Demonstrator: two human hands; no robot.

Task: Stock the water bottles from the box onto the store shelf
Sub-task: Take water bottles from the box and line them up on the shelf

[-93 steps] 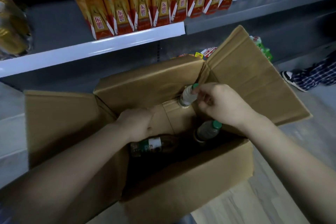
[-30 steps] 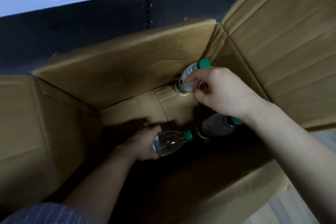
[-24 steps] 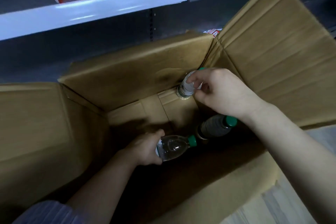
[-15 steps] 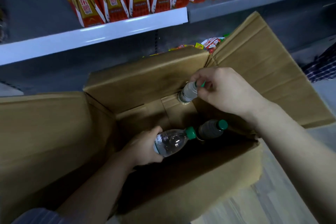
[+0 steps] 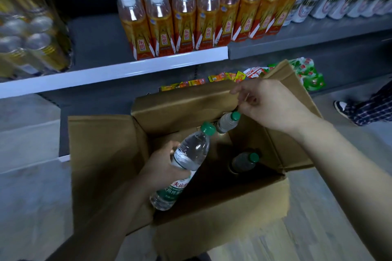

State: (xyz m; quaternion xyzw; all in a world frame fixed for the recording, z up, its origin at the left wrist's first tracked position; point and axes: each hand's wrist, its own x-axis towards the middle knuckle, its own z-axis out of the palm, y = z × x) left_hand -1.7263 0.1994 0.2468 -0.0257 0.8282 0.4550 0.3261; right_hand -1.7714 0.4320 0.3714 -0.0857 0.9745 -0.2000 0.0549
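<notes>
Water bottle (image 5: 186, 161) sits gripped in your left hand (image 5: 163, 167); your right hand (image 5: 273, 104), fingers curled, holds nothing, just above another bottle's cap (image 5: 235, 115).

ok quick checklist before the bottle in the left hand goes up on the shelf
1. Left hand grips the clear green-capped water bottle round its middle: ok.
2. Bottle's green cap is on: ok.
3. Bottle lifted above the brown cardboard box rim: ok.
4. Bare grey shelf space left of the orange drink bottles: ok.
5. Right hand has hold of the upright bottle by the back wall: cannot tell.
</notes>
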